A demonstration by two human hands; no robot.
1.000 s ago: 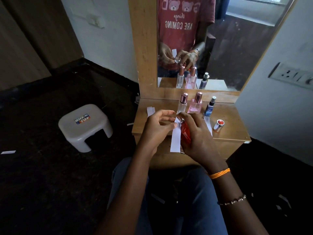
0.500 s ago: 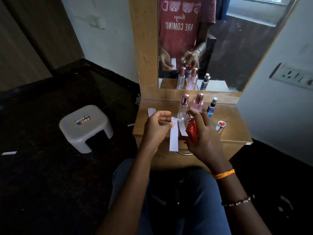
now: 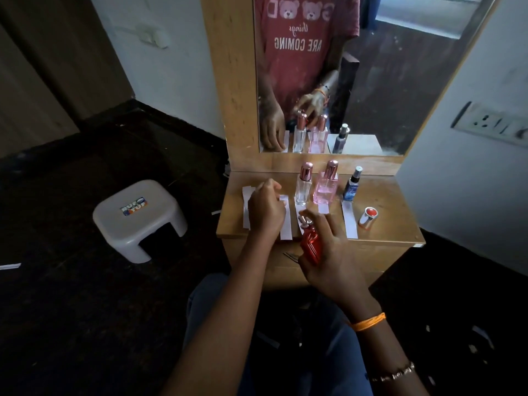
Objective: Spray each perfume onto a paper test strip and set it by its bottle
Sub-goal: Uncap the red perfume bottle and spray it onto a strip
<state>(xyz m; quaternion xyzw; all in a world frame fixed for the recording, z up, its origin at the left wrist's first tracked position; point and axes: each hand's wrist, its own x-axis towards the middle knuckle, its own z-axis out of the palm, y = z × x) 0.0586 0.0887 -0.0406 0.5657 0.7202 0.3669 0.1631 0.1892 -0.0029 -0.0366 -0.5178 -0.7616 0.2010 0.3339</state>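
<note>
The red perfume bottle (image 3: 311, 244) sits mid-frame, just below the desk's (image 3: 385, 221) front edge, its lower half hidden inside the right hand (image 3: 328, 252), which grips it with fingers curled round; the silver nozzle is blurred. The left hand (image 3: 265, 208), knuckles up, pinches a white test strip (image 3: 285, 224) lying on the desk, covering its upper end. The bottle is ribbed, glossy red, tilted, uncapped; its cap (image 3: 368, 217) lies at the desk's right.
</note>
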